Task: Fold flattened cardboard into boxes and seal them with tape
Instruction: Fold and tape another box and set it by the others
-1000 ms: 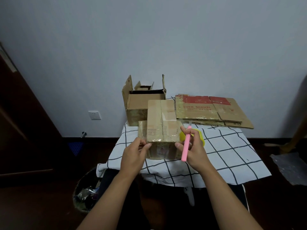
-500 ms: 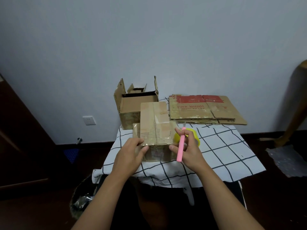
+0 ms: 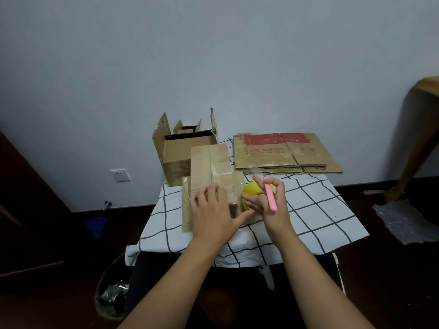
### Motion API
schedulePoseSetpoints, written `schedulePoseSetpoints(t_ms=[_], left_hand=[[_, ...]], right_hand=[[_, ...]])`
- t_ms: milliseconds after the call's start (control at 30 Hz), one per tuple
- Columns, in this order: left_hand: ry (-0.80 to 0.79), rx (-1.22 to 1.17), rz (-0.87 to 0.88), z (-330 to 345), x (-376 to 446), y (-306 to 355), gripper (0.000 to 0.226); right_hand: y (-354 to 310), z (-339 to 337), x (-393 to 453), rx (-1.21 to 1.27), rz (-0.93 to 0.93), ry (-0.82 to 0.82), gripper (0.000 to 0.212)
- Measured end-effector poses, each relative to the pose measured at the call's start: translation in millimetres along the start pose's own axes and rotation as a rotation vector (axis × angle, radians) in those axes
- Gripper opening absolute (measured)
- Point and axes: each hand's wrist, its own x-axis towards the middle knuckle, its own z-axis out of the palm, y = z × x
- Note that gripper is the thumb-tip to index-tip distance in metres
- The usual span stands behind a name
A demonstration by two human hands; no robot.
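I'm at the sealing step: my left hand (image 3: 212, 214) lies flat and spread on top of the closed box (image 3: 211, 176), fingers straight, pressing the clear tape down along the seam, with the thumb reaching out toward the box's right edge. The box sits on the checked cloth of the table (image 3: 308, 210), near the front left, just in front of an open box (image 3: 183, 150) whose flaps stand up. My right hand (image 3: 268, 203) is raised just to the right of the box, fingers curled around a pink cutter (image 3: 270, 198) that points up and away; a strip of clear tape seems to run from the box toward that hand, though it is too faint to be sure. Just behind my right hand, partly hidden, is the yellow tape roll (image 3: 251, 188). The stack of flattened cardboard (image 3: 285, 153) waits at the back right of the table, well apart from the box I'm working on. I judge this box nearly done. The next move calls for holding the box steady under my left palm, bringing the cutter to the tape near the box edge, severing it cleanly, then smoothing the loose end down the side so it doesn't lift.
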Motion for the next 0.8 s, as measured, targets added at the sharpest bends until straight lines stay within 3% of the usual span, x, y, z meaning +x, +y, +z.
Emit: schedulePoseSetpoints(t_ms=[167,367,533,800], left_hand=[[0.055,0.049,-0.036,5,1,6,0.055],[0.016,0.029,0.077,5,0,-8,0.040],[-0.164,0.004,0.135,-6,3,-17,0.037],[0.039,0.004,0.043,3,2,-6,0.036]], right_hand=[[-5,0,-1,0.024,0.012,0.026,0.045],[-5,-3,-1,-0.022,-0.003,0.013,0.046],[-5,1,-2,-0.023,-0.005,0.005,0.044],[-4,0,1,-0.052,-0.019,0.010,0.040]])
